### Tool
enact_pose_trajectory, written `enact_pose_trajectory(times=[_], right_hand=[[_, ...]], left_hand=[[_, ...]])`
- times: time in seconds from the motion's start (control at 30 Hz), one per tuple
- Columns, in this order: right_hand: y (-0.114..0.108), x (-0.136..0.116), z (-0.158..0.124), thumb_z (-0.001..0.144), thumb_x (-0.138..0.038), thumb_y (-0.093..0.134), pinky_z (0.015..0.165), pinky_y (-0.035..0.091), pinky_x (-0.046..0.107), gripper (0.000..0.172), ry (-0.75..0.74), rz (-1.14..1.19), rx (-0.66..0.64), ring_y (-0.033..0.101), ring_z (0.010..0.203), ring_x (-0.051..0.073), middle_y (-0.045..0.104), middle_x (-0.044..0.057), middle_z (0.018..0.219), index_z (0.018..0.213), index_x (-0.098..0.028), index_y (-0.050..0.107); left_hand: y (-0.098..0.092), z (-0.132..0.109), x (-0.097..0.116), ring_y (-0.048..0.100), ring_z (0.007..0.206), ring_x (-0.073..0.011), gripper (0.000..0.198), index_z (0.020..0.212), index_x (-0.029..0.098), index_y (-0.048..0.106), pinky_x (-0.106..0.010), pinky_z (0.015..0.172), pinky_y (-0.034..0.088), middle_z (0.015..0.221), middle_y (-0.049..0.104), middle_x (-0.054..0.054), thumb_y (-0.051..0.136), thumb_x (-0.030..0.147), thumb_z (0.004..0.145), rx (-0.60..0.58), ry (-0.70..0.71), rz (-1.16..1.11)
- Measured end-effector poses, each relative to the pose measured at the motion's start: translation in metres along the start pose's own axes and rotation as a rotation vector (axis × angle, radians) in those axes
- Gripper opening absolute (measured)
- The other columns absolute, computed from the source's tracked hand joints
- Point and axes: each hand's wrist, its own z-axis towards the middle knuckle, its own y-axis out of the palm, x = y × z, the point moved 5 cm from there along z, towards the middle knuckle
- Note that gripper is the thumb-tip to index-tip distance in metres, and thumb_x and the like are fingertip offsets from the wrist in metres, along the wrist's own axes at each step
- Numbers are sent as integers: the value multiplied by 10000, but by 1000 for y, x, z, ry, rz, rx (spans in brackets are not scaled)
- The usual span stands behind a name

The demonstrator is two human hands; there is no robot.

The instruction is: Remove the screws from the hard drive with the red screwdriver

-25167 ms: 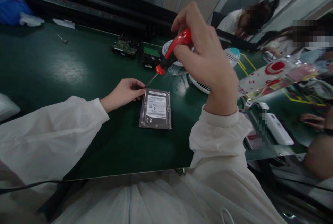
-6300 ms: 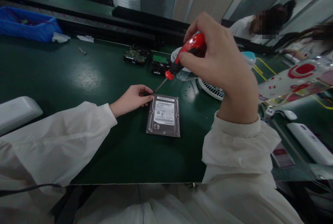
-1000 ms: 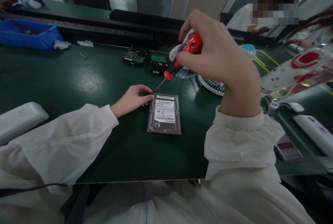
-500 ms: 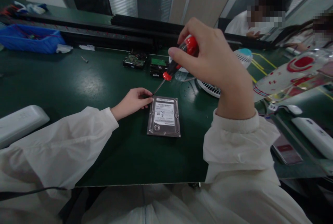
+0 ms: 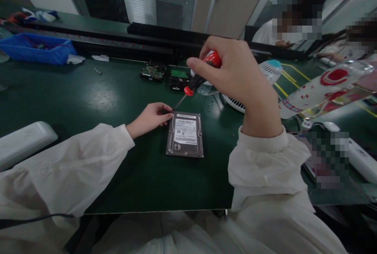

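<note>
A silver hard drive with a white label lies flat on the green table. My left hand has its thumb and fingertips pinched at the drive's top left corner; whatever is between them is too small to make out. My right hand is wrapped round the red and black handle of a screwdriver, above and to the right of the drive. The screwdriver slants down to the left, its tip at the drive's top left corner, beside my left fingertips.
Two circuit-board drives lie behind. A blue bin stands back left, a white case at left. To the right are a white fan, a clear bottle and small screws. Two people sit back right.
The view has shifted slightly. My right hand and the screwdriver handle sit a little lower and further left, with the tip still at the same corner. My left hand has stayed in place.
</note>
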Motion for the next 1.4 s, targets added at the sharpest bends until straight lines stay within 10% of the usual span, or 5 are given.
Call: enact_pose_trajectory(times=[0.53, 0.73, 0.9, 1.07, 1.4], right_hand=[[-2, -4, -2, 796, -256, 600, 670, 344, 306, 219, -98, 59, -38, 511, 730, 162, 604, 4, 921, 992, -249, 501], [-1, 0, -1, 922, -528, 539, 701, 340, 321, 290, -5, -13, -26, 545, 802, 200, 625, 36, 867, 920, -238, 520], [-3, -5, -4, 807, -244, 559, 731, 380, 326, 154, -99, 43, -33, 534, 766, 178, 633, 12, 913, 940, -253, 482], [-2, -2, -5, 945, -533, 471, 778, 418, 357, 271, -90, 42, -53, 555, 833, 203, 628, 9, 889, 866, -274, 449], [-3, -6, -4, 944, -466, 474, 803, 411, 347, 202, -125, 40, -49, 555, 842, 208, 624, 19, 943, 897, -271, 458]], left_hand=[[-1, -3, 3, 663, 676, -135, 315, 1047, 131, 683, -276, 598, 553, 930, 721, -60, 761, 326, 812, -5, -10, 9], [-1, -2, 0, 663, 690, -138, 335, 1067, 135, 683, -288, 614, 563, 957, 721, -65, 761, 341, 815, -11, 4, 26], [-2, -1, -4, 631, 649, -126, 337, 1039, 141, 701, -270, 593, 545, 894, 709, -43, 775, 355, 789, 11, 0, 21], [-3, 1, -8, 632, 654, -134, 363, 1043, 161, 716, -267, 588, 544, 877, 709, -35, 796, 373, 759, 22, 0, 20], [-4, 0, -5, 649, 673, -145, 365, 1044, 163, 719, -274, 604, 557, 894, 715, -43, 794, 387, 765, 15, 6, 24]])
